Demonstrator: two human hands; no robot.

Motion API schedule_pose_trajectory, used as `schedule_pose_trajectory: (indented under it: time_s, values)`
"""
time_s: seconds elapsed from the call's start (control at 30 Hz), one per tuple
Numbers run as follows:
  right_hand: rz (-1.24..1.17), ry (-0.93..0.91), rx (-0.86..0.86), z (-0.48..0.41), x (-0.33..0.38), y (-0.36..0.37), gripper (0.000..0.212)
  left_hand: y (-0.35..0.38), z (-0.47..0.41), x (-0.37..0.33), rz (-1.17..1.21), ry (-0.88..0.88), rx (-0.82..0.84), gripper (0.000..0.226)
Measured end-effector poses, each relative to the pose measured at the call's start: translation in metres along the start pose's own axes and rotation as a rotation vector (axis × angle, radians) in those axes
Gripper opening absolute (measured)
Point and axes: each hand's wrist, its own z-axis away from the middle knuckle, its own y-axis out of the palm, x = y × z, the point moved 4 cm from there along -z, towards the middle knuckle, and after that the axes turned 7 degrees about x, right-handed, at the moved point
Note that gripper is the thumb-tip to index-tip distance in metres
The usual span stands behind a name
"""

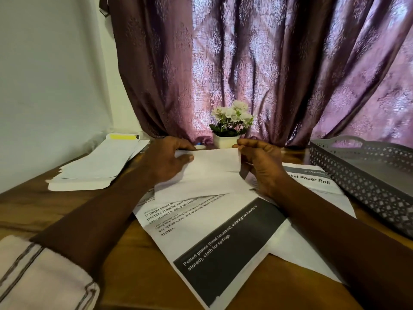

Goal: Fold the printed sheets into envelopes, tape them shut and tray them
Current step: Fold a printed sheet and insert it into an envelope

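- Both hands pinch folded sheet [207, 173]: left hand [166, 161] at left edge, right hand [260, 162] at top-right corner.
- Paper looks light, floppy; hold edges.

We saw a cream left sleeve [44, 276], w/ thin dark stripes running by its cuff, bunched approx. at the elbow. Left hand [165, 162], right hand [261, 166] and both forearms were bare.

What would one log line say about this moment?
step: folding | left hand: grips white sheet, left side | right hand: pinches its top-right corner | printed sheets: underneath on table | tray: far right
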Motion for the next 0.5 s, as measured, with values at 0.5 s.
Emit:
schedule_pose_trajectory:
  time_s: [0.5]
  values:
    - [0.066,0.259,0.199,0.007,-0.005,0.002,0.045,0.002,0.018,-0.045,-0.433,0.298,-0.055,0.026]
